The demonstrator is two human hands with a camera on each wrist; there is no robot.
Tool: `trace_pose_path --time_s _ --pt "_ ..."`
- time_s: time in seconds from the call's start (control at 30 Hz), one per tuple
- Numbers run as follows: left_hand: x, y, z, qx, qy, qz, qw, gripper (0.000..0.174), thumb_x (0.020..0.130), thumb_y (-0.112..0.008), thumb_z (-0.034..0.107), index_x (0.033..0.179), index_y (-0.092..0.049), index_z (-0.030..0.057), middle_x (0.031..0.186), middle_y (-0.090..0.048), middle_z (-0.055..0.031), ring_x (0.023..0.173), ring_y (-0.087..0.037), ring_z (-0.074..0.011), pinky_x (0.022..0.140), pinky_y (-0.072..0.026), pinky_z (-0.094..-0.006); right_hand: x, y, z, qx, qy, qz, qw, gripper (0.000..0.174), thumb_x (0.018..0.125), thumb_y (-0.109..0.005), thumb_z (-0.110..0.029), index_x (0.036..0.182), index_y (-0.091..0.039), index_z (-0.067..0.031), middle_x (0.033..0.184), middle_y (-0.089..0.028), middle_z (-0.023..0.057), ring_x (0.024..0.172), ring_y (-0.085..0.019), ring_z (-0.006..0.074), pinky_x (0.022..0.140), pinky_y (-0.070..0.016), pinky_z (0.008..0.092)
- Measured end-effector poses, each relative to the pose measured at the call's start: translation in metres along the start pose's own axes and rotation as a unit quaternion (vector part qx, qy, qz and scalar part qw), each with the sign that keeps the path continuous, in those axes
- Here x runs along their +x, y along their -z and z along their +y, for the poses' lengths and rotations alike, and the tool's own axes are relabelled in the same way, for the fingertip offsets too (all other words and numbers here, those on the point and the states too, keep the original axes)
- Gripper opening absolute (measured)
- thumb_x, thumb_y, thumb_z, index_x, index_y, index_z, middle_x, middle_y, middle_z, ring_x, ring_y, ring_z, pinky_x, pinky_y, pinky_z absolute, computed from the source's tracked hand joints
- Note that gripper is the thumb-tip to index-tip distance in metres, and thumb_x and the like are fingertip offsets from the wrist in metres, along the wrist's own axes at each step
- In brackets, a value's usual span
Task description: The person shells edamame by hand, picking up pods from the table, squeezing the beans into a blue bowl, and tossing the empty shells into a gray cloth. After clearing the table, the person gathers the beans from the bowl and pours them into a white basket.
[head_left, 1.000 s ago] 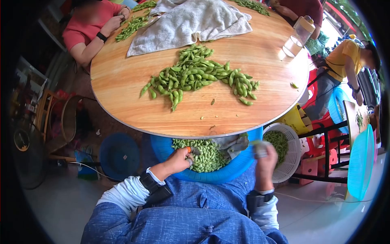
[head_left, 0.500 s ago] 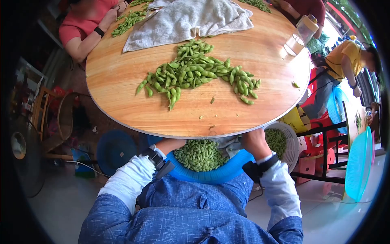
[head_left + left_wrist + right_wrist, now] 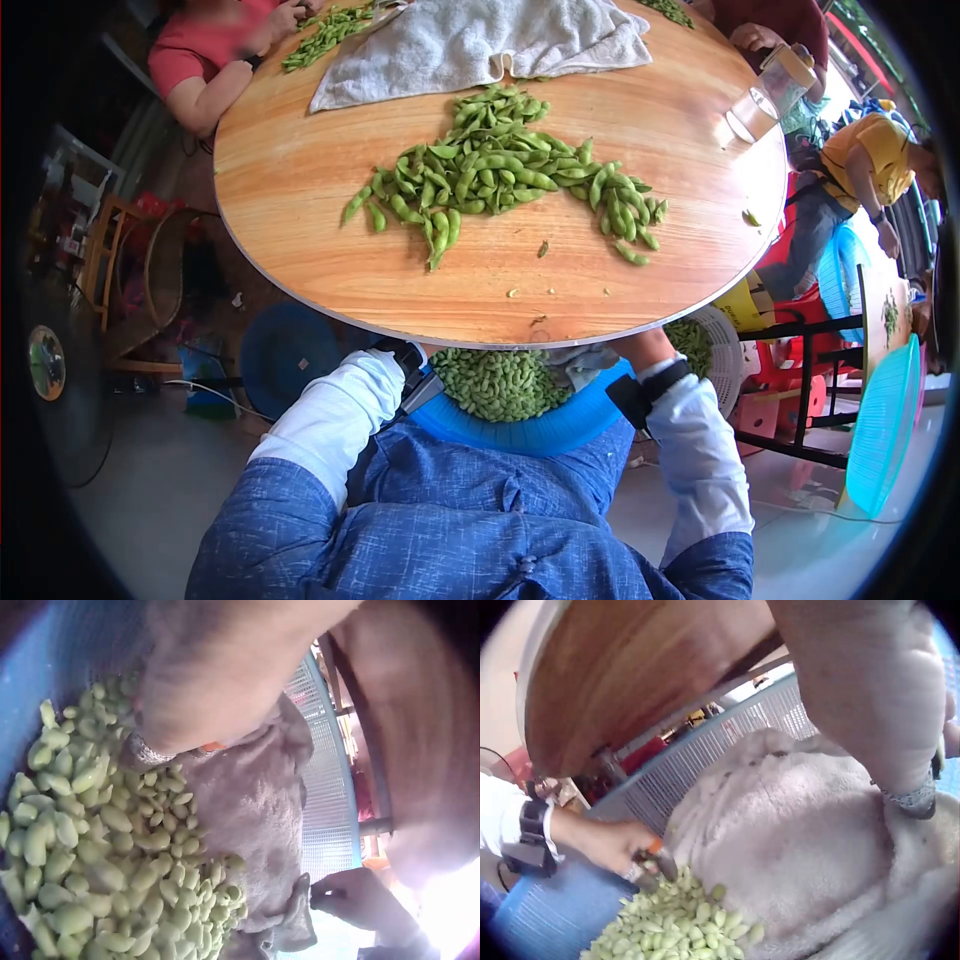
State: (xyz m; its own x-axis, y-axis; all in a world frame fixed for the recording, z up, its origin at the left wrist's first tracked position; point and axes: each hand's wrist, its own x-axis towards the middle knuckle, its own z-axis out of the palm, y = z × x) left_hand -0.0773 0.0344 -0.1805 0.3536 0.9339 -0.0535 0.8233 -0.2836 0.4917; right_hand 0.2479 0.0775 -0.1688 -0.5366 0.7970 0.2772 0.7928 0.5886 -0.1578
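A blue basin [image 3: 580, 425] rests on the person's lap, holding shelled green soybeans [image 3: 495, 385] and a grey cloth [image 3: 787, 832]. In the head view the tabletop edge hides both hands. The right wrist view shows the left hand [image 3: 619, 847] low over the beans beside the cloth, with an orange band and silver wrapping on its fingers; I cannot tell whether it holds anything. In the left wrist view the right hand [image 3: 356, 896] pinches a raised corner of the cloth. Silver wrapping shows on its finger in the right wrist view.
Overhanging the basin is a round wooden table [image 3: 400, 290] with a heap of soybean pods [image 3: 480, 170] and a towel [image 3: 470, 50]. A white basket [image 3: 720, 350] of pods stands at right, a dark blue tub [image 3: 290, 350] at left. Other people sit around.
Both hands have gone forward beneath the table edge. The left hand was over the beans in open view a second ago, the right hand raised at the basin's right side.
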Motion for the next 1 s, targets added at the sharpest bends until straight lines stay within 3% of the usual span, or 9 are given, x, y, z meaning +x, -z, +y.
trace_pose_path --time_s 0.07,0.13,0.27,0.33,0.57,0.73,0.77,0.9,1.0 --pt "0.000 -0.001 0.000 0.003 0.000 -0.002 1.000 0.026 0.075 -0.056 0.014 0.100 -0.054 0.0041 0.098 -0.057 -0.0114 0.091 -0.053 -0.0241 0.078 -0.0413 -0.0355 0.022 0.059 -0.018 0.015 -0.050 -0.007 0.999 0.027 0.069 -0.054 -0.014 0.094 -0.058 -0.0048 0.095 -0.058 0.0144 0.090 -0.054 0.0334 0.077 -0.0431 0.0413" --pt "0.000 -0.003 0.000 0.008 0.000 -0.005 1.000 0.026 0.075 -0.056 0.014 0.100 -0.054 0.0039 0.098 -0.057 -0.0112 0.090 -0.053 -0.0236 0.078 -0.0415 -0.0351 0.016 0.105 -0.022 0.044 -0.327 -0.168 0.929 0.026 0.069 -0.059 -0.017 0.093 -0.058 -0.0090 0.083 -0.060 0.0150 0.079 -0.056 0.0343 0.070 -0.0447 0.0404" --pt "0.002 -0.004 0.002 0.012 0.002 -0.008 1.000 0.027 0.076 -0.056 0.013 0.100 -0.054 0.0035 0.098 -0.057 -0.0107 0.090 -0.053 -0.0226 0.078 -0.0417 -0.0345 -0.038 0.154 0.000 -0.151 -0.467 -0.010 0.871 0.022 0.070 -0.062 -0.023 0.088 -0.059 -0.0102 0.075 -0.060 0.0143 0.068 -0.058 0.0322 0.060 -0.0458 0.0404" --pt "0.004 -0.003 0.002 0.008 0.002 -0.009 1.000 0.027 0.076 -0.057 0.013 0.101 -0.054 0.0033 0.098 -0.057 -0.0104 0.090 -0.053 -0.0221 0.077 -0.0418 -0.0342 -0.051 0.157 -0.014 -0.084 -0.461 0.025 0.883 0.021 0.069 -0.063 -0.022 0.086 -0.059 -0.0092 0.074 -0.060 0.0140 0.066 -0.058 0.0313 0.058 -0.0457 0.0395" --pt "-0.001 0.005 0.008 -0.046 0.003 -0.020 0.999 0.027 0.076 -0.057 0.011 0.101 -0.054 0.0026 0.098 -0.057 -0.0096 0.089 -0.053 -0.0204 0.077 -0.0421 -0.0330 0.019 0.077 -0.107 0.087 -0.153 -0.188 0.966 0.013 0.064 -0.062 -0.014 0.076 -0.062 -0.0103 0.072 -0.059 0.0103 0.065 -0.057 0.0291 0.058 -0.0456 0.0378" --pt "-0.027 0.037 0.022 -0.258 0.070 -0.047 0.962 0.029 0.075 -0.059 0.011 0.102 -0.053 0.0020 0.097 -0.058 -0.0089 0.087 -0.053 -0.0187 0.076 -0.0422 -0.0317 0.032 -0.013 -0.116 -0.125 0.097 0.038 0.987 0.037 0.073 -0.048 -0.014 0.108 -0.052 -0.0029 0.108 -0.051 0.0194 0.098 -0.051 0.0326 0.080 -0.0435 0.0423" --pt "-0.033 0.045 0.027 -0.311 0.090 -0.049 0.945 0.030 0.074 -0.061 0.010 0.102 -0.053 0.0017 0.095 -0.058 -0.0086 0.085 -0.053 -0.0180 0.076 -0.0420 -0.0309 0.021 -0.031 -0.120 -0.241 0.076 0.038 0.967 0.042 0.076 -0.045 -0.014 0.116 -0.045 -0.0026 0.118 -0.045 0.0180 0.108 -0.044 0.0317 0.088 -0.0389 0.0437" --pt "-0.058 0.072 0.043 -0.432 0.149 -0.043 0.888 0.014 0.074 -0.063 0.008 0.084 -0.056 0.0008 0.074 -0.051 0.0013 0.067 -0.045 -0.0085 0.061 -0.0386 -0.0233 0.018 -0.079 -0.109 -0.179 0.097 0.108 0.973 0.038 0.078 -0.044 -0.015 0.113 -0.047 -0.0020 0.115 -0.047 0.0175 0.109 -0.044 0.0302 0.090 -0.0374 0.0421" --pt "-0.069 0.085 0.051 -0.499 0.188 -0.033 0.846 0.011 0.074 -0.064 0.008 0.069 -0.056 0.0030 0.063 -0.046 0.0061 0.058 -0.039 -0.0046 0.052 -0.0340 -0.0198 0.017 -0.082 -0.098 -0.203 0.090 0.011 0.975 0.039 0.077 -0.042 -0.019 0.115 -0.048 -0.0097 0.107 -0.053 0.0157 0.091 -0.055 0.0306 0.078 -0.0445 0.0439"
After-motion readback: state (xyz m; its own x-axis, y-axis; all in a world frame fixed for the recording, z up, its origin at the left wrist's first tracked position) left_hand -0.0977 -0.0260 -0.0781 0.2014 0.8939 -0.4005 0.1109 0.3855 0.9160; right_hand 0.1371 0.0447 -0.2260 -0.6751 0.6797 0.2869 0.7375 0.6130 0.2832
